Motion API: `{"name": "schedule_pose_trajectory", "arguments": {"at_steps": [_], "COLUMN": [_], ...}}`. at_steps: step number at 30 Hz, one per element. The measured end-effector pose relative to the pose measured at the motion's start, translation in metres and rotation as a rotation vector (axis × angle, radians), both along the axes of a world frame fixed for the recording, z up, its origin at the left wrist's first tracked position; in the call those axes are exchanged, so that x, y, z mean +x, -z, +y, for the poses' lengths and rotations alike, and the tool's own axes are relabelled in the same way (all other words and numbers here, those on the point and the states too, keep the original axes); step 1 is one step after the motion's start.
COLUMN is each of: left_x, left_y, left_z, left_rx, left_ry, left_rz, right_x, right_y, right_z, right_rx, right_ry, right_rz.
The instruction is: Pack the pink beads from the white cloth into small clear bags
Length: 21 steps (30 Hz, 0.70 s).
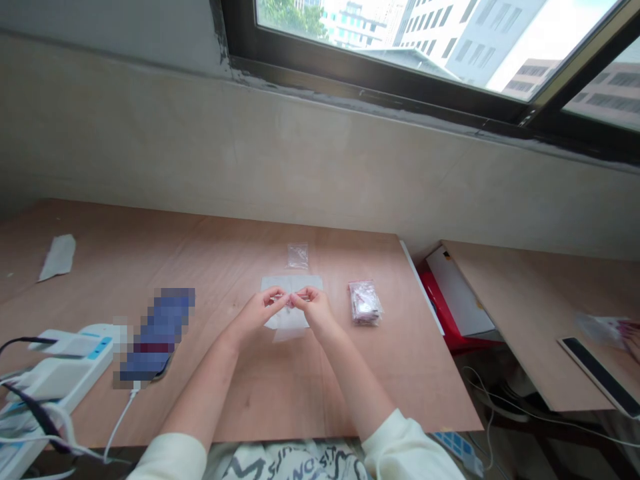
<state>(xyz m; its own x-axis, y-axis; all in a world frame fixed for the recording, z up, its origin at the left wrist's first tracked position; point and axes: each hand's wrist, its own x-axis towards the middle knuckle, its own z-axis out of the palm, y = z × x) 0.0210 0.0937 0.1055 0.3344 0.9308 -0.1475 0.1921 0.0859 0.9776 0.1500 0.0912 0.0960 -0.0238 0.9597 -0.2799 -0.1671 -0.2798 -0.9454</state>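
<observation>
Over a white sheet (293, 281) on the wooden table, my left hand (261, 308) and my right hand (314, 308) meet fingertip to fingertip. Both are closed in a pinch around something small, which the fingers mostly hide and which is too small to name. Just beyond the sheet lies a small clear plastic bag (298, 256). A stack of small clear plastic packets (365, 304) with reddish top edges sits to the right of my right hand. A translucent piece (290, 335) sticks out from the sheet's near edge.
At the left are a blurred-out phone (157, 337) on a white cable and a white power strip (75, 380) with plugs. A torn white paper (57, 257) lies farther back. Past a gap on the right, a second table (530, 320) holds a dark flat device (600, 377).
</observation>
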Motion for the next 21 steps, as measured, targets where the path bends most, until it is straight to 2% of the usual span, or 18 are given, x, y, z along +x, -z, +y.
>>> {"name": "schedule_pose_trajectory", "arguments": {"at_steps": [6, 10, 13, 17, 21], "left_x": [0.002, -0.004, -0.01, -0.017, -0.02], "left_y": [-0.001, -0.001, 0.002, 0.01, 0.015], "left_z": [0.006, 0.011, 0.011, 0.007, 0.004], "left_rx": [0.02, -0.064, -0.103, -0.064, -0.003], "left_ry": [-0.01, -0.002, -0.052, -0.11, -0.13], "left_rz": [0.011, -0.031, -0.024, 0.018, 0.001], "right_x": [0.004, 0.013, 0.015, 0.012, 0.007], "right_y": [0.002, -0.001, -0.004, -0.006, 0.0], "right_z": [0.005, 0.01, 0.01, 0.009, 0.005], "right_rx": [-0.004, -0.011, 0.019, 0.009, 0.032], "right_ry": [-0.012, 0.046, 0.081, 0.06, 0.066], "right_rz": [0.007, 0.01, 0.016, 0.091, 0.071]}}
